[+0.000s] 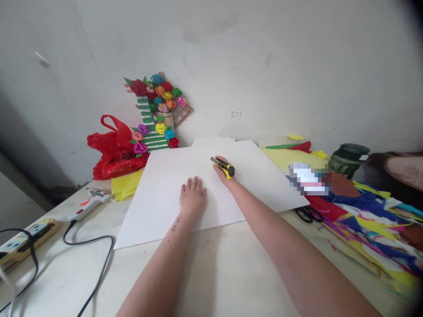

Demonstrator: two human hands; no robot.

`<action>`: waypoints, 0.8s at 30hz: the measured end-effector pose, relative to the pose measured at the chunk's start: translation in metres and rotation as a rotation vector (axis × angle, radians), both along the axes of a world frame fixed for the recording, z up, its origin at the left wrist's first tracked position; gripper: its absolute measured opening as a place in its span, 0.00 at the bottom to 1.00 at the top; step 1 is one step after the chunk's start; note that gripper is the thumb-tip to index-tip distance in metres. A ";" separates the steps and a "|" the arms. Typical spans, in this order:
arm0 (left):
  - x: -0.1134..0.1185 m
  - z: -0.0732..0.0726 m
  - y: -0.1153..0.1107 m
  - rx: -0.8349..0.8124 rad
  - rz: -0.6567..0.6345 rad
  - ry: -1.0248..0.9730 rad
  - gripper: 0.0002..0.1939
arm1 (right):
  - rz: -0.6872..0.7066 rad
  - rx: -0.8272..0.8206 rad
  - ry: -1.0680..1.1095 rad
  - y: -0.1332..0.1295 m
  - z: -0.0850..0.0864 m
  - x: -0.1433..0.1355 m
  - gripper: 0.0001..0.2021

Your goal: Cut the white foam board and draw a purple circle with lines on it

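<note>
A large white board [155, 198] lies flat on the table in front of me. My left hand [192, 196] rests palm down on it with the fingers stretched forward. To the right and a little farther off, my right hand [222, 169] grips a yellow and black utility knife [225, 167]. The knife lies across the hand above the board, its front end pointing up and left. Whether its blade is out is too small to tell.
At left are a glue gun [89, 207], a power strip [29, 240], cords and a red plastic bag [110, 147]. Paper-flower crafts [155, 119] lean on the wall. At right lie scissors [309, 214], paper scraps [370, 224], a blurred-out object [309, 178] and a green jar [348, 159].
</note>
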State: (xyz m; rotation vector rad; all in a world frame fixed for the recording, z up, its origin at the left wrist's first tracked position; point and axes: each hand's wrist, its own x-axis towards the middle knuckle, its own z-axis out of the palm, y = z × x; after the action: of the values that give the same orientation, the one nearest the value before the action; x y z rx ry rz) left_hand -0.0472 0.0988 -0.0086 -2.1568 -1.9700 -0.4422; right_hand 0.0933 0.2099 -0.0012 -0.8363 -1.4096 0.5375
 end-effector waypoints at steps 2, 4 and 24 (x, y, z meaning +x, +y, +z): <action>0.001 0.000 0.000 0.007 0.006 -0.008 0.27 | -0.018 0.003 -0.028 0.005 -0.003 -0.002 0.17; 0.002 0.001 0.000 0.010 0.013 -0.015 0.26 | -0.050 0.003 -0.062 0.008 -0.004 -0.003 0.17; 0.005 0.003 -0.002 0.020 0.032 -0.026 0.26 | -0.206 0.006 -0.246 0.021 -0.005 -0.010 0.16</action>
State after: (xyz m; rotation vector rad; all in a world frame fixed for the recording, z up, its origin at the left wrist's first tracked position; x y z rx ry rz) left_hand -0.0419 0.0970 -0.0061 -2.1150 -2.0022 -0.4853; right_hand 0.0833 0.2309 -0.0059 -1.0565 -1.5244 0.2793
